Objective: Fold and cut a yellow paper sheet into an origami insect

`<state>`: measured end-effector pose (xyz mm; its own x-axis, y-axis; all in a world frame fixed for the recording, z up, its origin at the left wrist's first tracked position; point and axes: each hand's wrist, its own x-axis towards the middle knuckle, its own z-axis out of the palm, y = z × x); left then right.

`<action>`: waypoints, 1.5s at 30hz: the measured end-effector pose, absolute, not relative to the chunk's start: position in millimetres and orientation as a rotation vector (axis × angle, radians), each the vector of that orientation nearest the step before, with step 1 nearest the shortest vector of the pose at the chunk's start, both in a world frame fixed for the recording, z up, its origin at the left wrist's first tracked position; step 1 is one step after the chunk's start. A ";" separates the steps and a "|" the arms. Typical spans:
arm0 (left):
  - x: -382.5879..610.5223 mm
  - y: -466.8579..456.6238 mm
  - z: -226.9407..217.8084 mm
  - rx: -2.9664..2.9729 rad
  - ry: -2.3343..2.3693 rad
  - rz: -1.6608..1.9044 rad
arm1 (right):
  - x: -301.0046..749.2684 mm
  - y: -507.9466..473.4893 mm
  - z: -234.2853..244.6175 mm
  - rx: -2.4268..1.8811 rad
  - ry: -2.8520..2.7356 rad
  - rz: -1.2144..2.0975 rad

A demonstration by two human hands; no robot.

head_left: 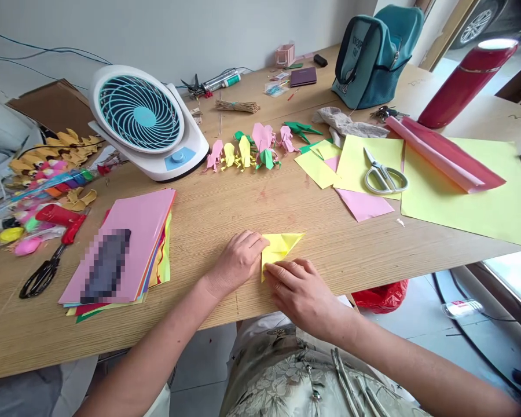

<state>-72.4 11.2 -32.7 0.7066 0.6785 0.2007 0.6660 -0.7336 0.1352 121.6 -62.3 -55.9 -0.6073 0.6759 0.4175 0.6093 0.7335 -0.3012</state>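
Observation:
A yellow sheet of paper (281, 245), folded into a triangle, lies on the table near its front edge. One point is directed right and another down toward me. My left hand (242, 255) grips the paper's upper left edge with fingers bent together. At the lower left side, the fingers of my right hand (301, 289) press together on the paper, partly covering its lower point. Beyond the hands stand small folded paper figures in pink (263, 138), yellow (244, 152) and green (266, 158).
A stack of coloured paper (143, 214) lies left, below a white fan (176, 139). Scissors (384, 176) rest on yellow sheets (451, 200) at right. Further back are a red bottle (464, 87), a teal bag (367, 63) and a bundle of sticks (237, 106). A red glue gun (63, 217) lies far left.

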 end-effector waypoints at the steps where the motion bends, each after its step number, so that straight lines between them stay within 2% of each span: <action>1: -71.3 11.8 -32.1 2.837 1.111 0.410 | 119.7 -64.5 -58.2 -0.984 -2.426 0.170; 4: -66.0 16.2 -31.9 2.761 0.932 0.509 | 118.6 -67.9 -61.3 -1.000 -2.423 0.162; 8: -55.2 23.5 -38.3 2.647 0.766 0.393 | 120.0 -69.9 -61.7 -1.022 -2.408 0.155; 16: -35.5 13.7 -44.4 2.585 1.052 0.290 | 119.7 -70.1 -65.5 -0.980 -2.405 0.271; 20: -30.3 5.9 -46.8 2.544 1.123 0.324 | 124.1 -72.0 -68.9 -0.938 -2.352 0.249; 26: -24.3 -4.3 -54.5 2.636 1.263 0.189 | 144.0 -81.5 -68.1 -0.916 -2.302 0.180; 45: -21.0 -6.9 -55.6 2.753 1.312 0.118 | 152.7 -83.6 -62.8 -0.918 -2.288 0.237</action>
<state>-21.0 -6.9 -55.6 0.6281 0.7775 0.0314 0.7706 -0.6271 0.1142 152.7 -83.6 -62.8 -0.5412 0.6709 0.5069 0.5527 0.7382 -0.3869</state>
